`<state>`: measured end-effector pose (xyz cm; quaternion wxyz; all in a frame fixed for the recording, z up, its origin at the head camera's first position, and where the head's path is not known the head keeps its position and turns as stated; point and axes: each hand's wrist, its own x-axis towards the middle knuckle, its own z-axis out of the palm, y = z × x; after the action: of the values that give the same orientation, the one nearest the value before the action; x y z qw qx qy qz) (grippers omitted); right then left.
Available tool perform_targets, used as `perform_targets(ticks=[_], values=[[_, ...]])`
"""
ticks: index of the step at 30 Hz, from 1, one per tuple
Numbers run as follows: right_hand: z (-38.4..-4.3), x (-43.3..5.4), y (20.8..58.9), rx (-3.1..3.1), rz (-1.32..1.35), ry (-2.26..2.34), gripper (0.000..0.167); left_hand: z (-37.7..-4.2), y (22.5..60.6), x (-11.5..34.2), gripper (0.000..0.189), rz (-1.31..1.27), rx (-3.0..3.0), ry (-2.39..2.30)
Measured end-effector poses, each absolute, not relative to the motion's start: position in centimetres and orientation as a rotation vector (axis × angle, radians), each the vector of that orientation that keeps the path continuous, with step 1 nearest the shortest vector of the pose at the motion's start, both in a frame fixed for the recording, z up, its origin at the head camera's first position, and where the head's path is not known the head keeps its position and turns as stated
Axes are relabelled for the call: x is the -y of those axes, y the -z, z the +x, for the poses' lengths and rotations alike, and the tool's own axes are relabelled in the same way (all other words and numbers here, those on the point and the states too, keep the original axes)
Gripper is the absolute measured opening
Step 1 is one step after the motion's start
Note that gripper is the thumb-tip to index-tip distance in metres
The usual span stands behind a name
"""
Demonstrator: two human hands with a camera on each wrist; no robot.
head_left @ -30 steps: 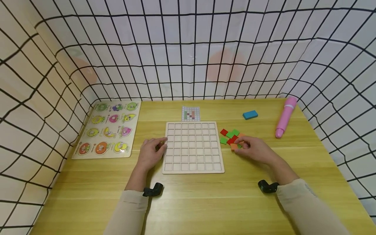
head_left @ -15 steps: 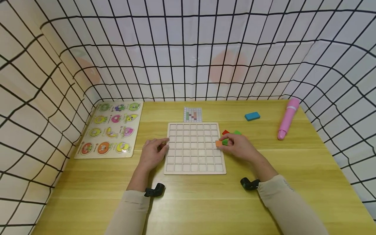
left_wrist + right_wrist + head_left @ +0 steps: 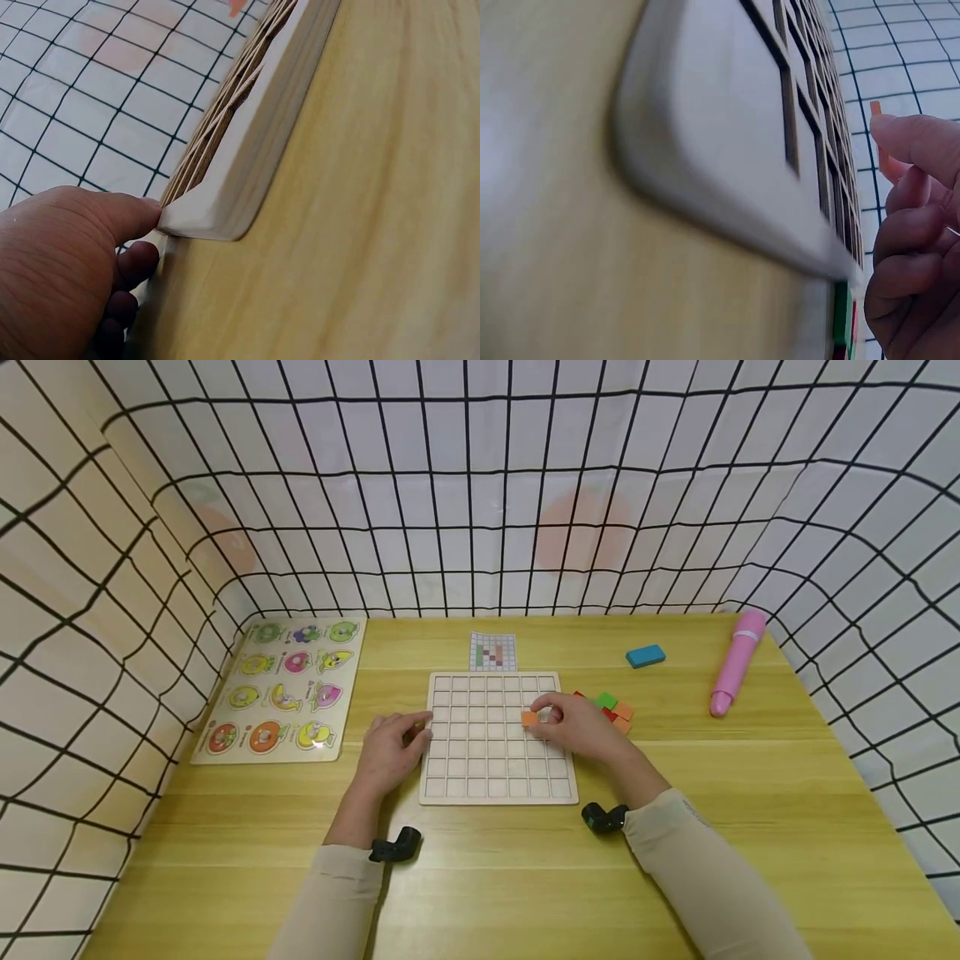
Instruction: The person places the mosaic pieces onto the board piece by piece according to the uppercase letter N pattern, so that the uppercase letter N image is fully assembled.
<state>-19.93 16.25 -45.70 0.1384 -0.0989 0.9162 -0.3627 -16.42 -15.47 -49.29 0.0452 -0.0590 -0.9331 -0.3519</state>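
A wooden board [image 3: 476, 732] with a grid of square recesses lies in the middle of the table. My right hand [image 3: 582, 727] pinches a small orange square tile [image 3: 529, 719] between thumb and fingers, over the board's right part. In the right wrist view the orange tile [image 3: 883, 154] sticks out past the thumb tip, and the other fingers are curled. My left hand [image 3: 392, 750] rests on the table, fingertips at the board's left edge. The left wrist view shows the left thumb [image 3: 124, 215] touching the board's side [image 3: 225, 199]. Behind the board lies a printed pattern card [image 3: 492, 652].
Several red, green and orange tiles [image 3: 622, 711] lie right of the board, partly behind my right hand. Farther back are a blue block [image 3: 646, 656] and a pink pen-shaped object [image 3: 738, 664]. A fruit picture board [image 3: 279, 693] lies left. Black netting [image 3: 480, 502] surrounds the table.
My right hand has moved left from the tile pile to over the board, bringing the orange tile with it. My left hand has stayed at the board's left edge.
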Motion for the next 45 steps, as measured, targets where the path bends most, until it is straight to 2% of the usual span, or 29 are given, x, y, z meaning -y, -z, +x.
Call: perform_targets(ticks=[18, 45], values=[[-21.4, -14.3, 47.3, -2.665, -0.281, 1.037, 0.026, -16.4, 49.1, 15.4, 0.034, -0.204, 2.842, 1.063], [-21.0, -13.8, 46.3, -2.654, -0.236, 1.009, 0.033, -16.4, 49.1, 15.6, 0.034, -0.208, 2.839, 1.067]])
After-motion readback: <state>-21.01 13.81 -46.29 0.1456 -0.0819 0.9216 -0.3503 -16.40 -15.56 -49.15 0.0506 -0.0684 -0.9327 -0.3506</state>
